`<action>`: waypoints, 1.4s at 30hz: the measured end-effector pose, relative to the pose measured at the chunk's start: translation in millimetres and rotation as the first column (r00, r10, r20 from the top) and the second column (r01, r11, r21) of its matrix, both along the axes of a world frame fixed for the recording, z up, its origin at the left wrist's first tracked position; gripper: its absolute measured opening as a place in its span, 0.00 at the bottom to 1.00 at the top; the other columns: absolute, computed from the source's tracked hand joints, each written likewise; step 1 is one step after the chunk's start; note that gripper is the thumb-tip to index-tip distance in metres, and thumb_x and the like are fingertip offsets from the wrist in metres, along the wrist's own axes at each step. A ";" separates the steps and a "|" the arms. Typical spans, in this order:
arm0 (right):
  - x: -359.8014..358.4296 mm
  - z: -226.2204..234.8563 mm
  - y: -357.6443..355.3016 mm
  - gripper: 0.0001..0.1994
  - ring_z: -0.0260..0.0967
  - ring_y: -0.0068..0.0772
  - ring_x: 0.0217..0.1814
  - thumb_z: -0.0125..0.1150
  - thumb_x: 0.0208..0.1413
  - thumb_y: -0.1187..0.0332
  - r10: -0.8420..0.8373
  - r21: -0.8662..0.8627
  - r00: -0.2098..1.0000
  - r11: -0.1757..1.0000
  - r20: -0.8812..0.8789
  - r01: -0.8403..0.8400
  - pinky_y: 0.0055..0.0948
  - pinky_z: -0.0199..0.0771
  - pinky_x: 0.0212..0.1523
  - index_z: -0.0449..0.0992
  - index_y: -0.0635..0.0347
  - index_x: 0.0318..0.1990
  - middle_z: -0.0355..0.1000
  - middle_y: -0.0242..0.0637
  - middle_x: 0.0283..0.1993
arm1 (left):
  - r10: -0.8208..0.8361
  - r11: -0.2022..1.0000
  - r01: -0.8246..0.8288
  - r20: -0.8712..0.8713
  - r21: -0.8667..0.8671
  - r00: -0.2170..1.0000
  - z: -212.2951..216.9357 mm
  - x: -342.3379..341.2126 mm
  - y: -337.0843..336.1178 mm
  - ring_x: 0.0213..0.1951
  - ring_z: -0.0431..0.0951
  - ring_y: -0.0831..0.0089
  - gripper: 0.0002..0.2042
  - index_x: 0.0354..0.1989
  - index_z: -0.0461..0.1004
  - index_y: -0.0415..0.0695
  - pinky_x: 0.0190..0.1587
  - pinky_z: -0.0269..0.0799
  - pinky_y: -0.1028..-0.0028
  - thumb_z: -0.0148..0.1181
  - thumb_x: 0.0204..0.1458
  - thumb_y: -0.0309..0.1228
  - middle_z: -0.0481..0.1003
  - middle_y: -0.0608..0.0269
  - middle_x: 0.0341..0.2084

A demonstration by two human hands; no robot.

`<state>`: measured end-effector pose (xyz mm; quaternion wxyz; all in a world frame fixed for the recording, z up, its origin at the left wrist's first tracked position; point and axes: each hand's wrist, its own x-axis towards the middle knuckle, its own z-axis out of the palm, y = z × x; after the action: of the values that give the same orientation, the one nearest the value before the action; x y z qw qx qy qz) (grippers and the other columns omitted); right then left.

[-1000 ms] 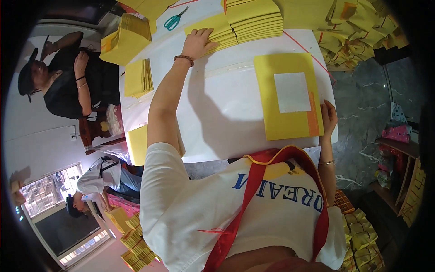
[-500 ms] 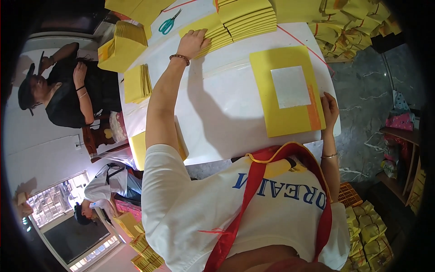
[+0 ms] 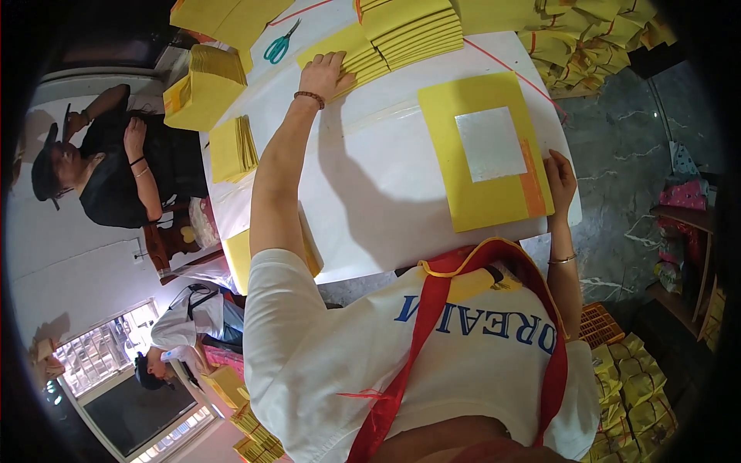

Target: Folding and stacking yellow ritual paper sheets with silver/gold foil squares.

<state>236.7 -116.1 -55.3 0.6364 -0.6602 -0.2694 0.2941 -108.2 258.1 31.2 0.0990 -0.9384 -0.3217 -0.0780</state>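
Note:
My left hand [image 3: 323, 76] reaches across the white table and lies on the near side of a fanned row of yellow paper sheets [image 3: 365, 68], fingers extended and thumb apart. At the table's right edge, my right hand [image 3: 562, 184] rests beside a flat yellow paper stack [image 3: 436, 127], its fingers loosely bent. I see nothing held in it; part of its palm side is hidden. On top of that stack lie a silver square [image 3: 490, 144] and an orange strip [image 3: 533, 185].
Teal-handled scissors [image 3: 276, 51] lie at the far left of the table [image 3: 386, 193]. More yellow piles [image 3: 231, 150] line its left side. Bundled yellow paper [image 3: 594, 38] fills the far right. Two people, one in black [image 3: 116, 170], one in white [image 3: 189, 324], are to my left.
The whole view has shifted slightly, moving the far table items up and left. Both hands keep nearly the same places beside the yellow paper.

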 end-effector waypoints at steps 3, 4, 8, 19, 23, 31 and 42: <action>-0.3 0.8 -1.1 0.11 0.65 0.20 0.42 0.51 0.55 0.72 -0.007 -0.043 0.999 0.999 0.032 0.008 0.18 0.64 0.44 0.71 0.66 0.45 0.71 0.35 0.40 | 0.027 1.000 -0.027 0.003 -0.013 1.000 -3.2 0.6 2.5 0.40 0.71 0.60 0.26 0.48 0.65 0.46 0.40 0.67 0.62 0.58 0.42 0.46 0.71 0.60 0.39; 0.0 -0.7 -1.3 0.11 0.65 0.20 0.42 0.51 0.55 0.72 -0.005 -0.039 0.999 0.999 0.033 0.006 0.18 0.64 0.44 0.71 0.66 0.45 0.71 0.35 0.40 | 0.027 1.000 -0.027 0.003 -0.013 1.000 -3.5 0.5 0.7 0.40 0.71 0.60 0.26 0.48 0.65 0.46 0.40 0.67 0.62 0.58 0.42 0.46 0.71 0.60 0.39; -1.3 2.9 -2.8 0.11 0.65 0.20 0.42 0.51 0.55 0.72 -0.024 -0.061 0.998 0.998 0.055 0.027 0.18 0.64 0.44 0.71 0.65 0.45 0.71 0.34 0.40 | 0.089 0.993 -0.087 -0.021 0.075 0.996 4.6 15.9 -28.7 0.41 0.69 0.61 0.29 0.50 0.64 0.49 0.40 0.65 0.62 0.60 0.39 0.47 0.70 0.61 0.39; 4.6 4.7 6.3 0.12 0.64 0.18 0.39 0.52 0.55 0.72 0.003 -0.037 0.999 0.999 0.045 -0.001 0.17 0.64 0.41 0.71 0.66 0.46 0.70 0.32 0.39 | 0.194 0.979 -0.189 -0.057 0.079 0.979 1.5 20.2 -16.6 0.44 0.67 0.62 0.35 0.55 0.58 0.55 0.42 0.63 0.59 0.64 0.36 0.47 0.67 0.63 0.42; 4.6 6.3 2.2 0.12 0.63 0.18 0.40 0.52 0.55 0.71 0.002 -0.007 1.000 1.000 0.020 -0.002 0.17 0.64 0.42 0.71 0.67 0.45 0.70 0.32 0.40 | 0.237 0.969 -0.243 -0.109 -0.039 0.965 18.2 20.1 -19.6 0.49 0.66 0.59 0.37 0.57 0.56 0.58 0.46 0.64 0.58 0.63 0.35 0.48 0.66 0.62 0.47; 4.8 60.4 -5.4 0.12 0.66 0.23 0.45 0.50 0.56 0.72 0.139 -0.023 0.988 0.990 -0.060 -0.140 0.21 0.63 0.48 0.69 0.67 0.47 0.70 0.36 0.42 | 0.285 0.953 -0.295 -0.129 -0.065 0.950 17.7 15.7 -33.5 0.55 0.61 0.59 0.36 0.60 0.53 0.60 0.51 0.58 0.53 0.59 0.40 0.51 0.60 0.59 0.55; 9.9 113.9 23.8 0.07 0.65 0.35 0.49 0.55 0.50 0.71 0.523 -0.077 0.606 0.791 0.600 -0.606 0.29 0.61 0.50 0.76 0.59 0.37 0.71 0.36 0.41 | -0.239 0.788 0.482 0.532 -0.382 0.812 59.5 93.0 -244.2 0.36 0.70 0.59 0.14 0.39 0.72 0.44 0.38 0.66 0.67 0.59 0.43 0.34 0.72 0.57 0.34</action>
<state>246.6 -92.4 58.6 0.4360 -0.5539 -0.6676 0.2396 -15.2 13.9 90.7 -0.2433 -0.9302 -0.1534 -0.2279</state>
